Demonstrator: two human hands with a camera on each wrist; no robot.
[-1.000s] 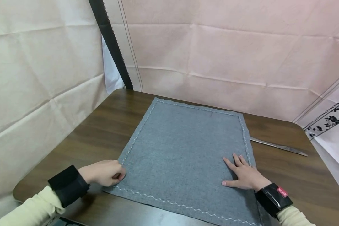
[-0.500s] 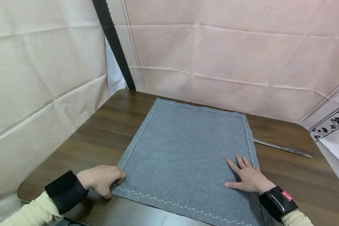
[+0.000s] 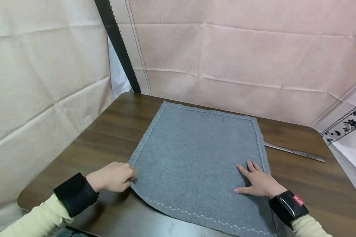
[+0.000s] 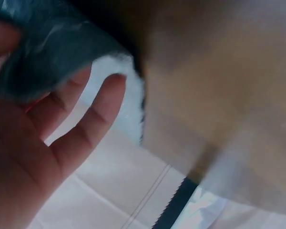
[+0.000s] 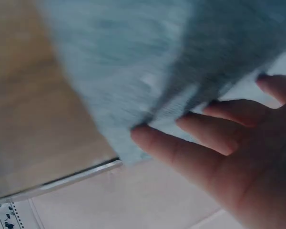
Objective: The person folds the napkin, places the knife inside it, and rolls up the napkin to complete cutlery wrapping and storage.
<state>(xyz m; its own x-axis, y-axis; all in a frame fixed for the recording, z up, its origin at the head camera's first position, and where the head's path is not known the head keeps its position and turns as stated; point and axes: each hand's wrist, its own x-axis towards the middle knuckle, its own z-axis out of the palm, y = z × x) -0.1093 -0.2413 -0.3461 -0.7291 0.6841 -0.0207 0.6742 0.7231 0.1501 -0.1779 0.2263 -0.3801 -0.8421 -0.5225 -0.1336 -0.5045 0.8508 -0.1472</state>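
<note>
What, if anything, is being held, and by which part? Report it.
The blue-grey rectangular stitched cloth, by its near left corner, in the left hand; the right hand only rests on it, fingers spread.

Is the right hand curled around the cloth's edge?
No, the right hand lies spread out on top of the cloth.

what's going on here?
A person is handling a grey-blue cloth with pale stitching near its edges, spread over a wooden table. The left hand pinches the cloth around its near left corner, and the near edge there curves up off the table. The right hand rests, fingers spread, on the cloth near its right edge. A slim metal tool lies beyond that edge, one end hidden by the cloth.
</note>
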